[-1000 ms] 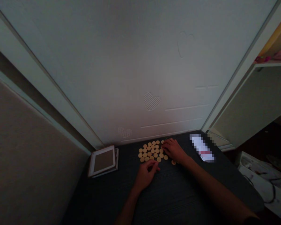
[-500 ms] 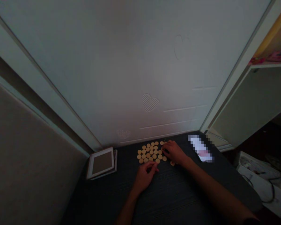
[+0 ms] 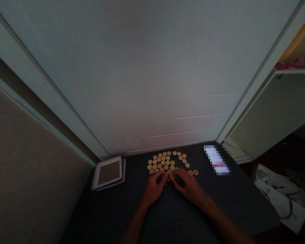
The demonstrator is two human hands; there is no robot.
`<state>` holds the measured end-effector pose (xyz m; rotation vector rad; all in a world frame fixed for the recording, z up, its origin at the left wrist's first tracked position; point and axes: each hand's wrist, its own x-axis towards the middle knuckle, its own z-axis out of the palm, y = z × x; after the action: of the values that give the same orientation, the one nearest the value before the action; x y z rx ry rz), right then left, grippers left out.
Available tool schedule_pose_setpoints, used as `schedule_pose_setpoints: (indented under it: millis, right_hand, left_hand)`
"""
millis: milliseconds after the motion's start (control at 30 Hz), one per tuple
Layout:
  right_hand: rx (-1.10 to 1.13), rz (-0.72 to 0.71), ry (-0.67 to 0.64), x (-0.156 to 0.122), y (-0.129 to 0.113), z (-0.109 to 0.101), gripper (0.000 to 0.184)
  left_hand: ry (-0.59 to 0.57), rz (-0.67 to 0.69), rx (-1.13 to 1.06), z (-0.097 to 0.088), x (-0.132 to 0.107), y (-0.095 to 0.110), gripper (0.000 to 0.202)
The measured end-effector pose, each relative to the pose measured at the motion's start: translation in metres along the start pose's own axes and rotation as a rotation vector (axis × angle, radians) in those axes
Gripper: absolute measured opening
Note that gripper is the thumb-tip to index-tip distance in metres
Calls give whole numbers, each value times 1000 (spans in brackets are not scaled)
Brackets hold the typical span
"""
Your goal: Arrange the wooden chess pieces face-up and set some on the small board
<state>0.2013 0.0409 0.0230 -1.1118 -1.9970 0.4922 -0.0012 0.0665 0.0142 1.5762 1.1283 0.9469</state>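
Note:
Several round wooden discs [image 3: 167, 162] lie face down in a loose cluster on the dark table [image 3: 112, 213]. At the cluster's near edge, my right hand [image 3: 189, 184] pinches one wooden disc [image 3: 172, 176], tilted so a reddish mark shows on its face. My left hand [image 3: 155, 185] is just to its left, fingers curled and thumb drawn in to the fingertips; whether anything is between them is hidden. Two discs with red marks [image 3: 195, 173] lie beyond my right hand, on the right. A few plain discs [image 3: 184, 161] form a short curved line at the cluster's right.
Stacked white-edged frames [image 3: 108, 173] lie at the table's left. A pixelated, light-coloured flat object [image 3: 216, 160] is at the back right. Behind the table rises a white panel [image 3: 142, 74] with heart reliefs. A white box [image 3: 282, 200] with a dark cord stands beyond the right edge.
My right hand has come from the cluster's right side towards me and leftward, now holding a disc next to my left hand. Another red-marked disc shows at the right.

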Motion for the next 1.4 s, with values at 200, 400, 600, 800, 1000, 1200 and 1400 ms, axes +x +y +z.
schedule_pose_setpoints:
  millis: [200,400,600,800,1000,1200,1400]
  right_hand:
    - [68,4,70,-10,-1,19,38]
    - [126,81,138,-16,3,30,30]
    - [129,122,154,-15,4,30,20]
    - [155,75,145,-14,3,25,23]
    - [189,101,143,-14,4,25,27]
    - [200,167,171,-13,6,24,21]
    - [228,218,170,-15,11,27,21]
  left_hand:
    - [-46,17,-26,0,-1,2,20]
    - [-51,3,-43,1,1,2,19]
    - [-60,-1,-51,1,1,0,20]
    - [-87,0,-48,0,0,1,27]
    - [-109,-9,-39,-2,0,2,33]
    - [-99,-22,-39,-2,0,4,32]
    - [-103,-46,-90,-2,1,10,29]
